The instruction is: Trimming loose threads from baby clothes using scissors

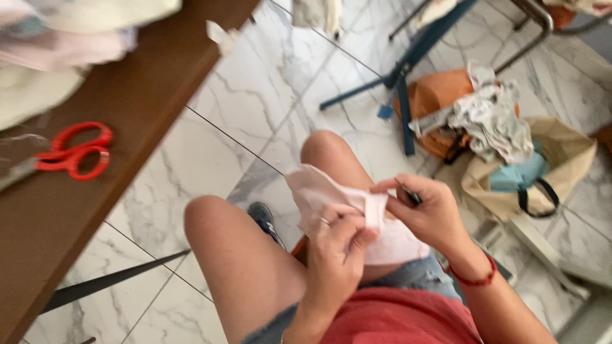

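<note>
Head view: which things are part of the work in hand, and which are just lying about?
In hand: pale pink fabric, pinched by left hand; small dark tool in right hand.

Lying about: red scissors on brown table; tan bag; orange cloth.

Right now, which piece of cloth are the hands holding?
The pale pink cloth over the lap, pinched by both hands; the other fabrics lie on the table and floor.

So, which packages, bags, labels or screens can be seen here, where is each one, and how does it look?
Tote bag: on the floor at right, beige, slumped open, black handle, teal cloth inside.
Orange bag: on the floor behind it, under grey-white cloth; soft, rounded.
Labels, signs, screens: none visible.
Both hands, left hand and right hand, hold pink fabric, not a package.
</note>
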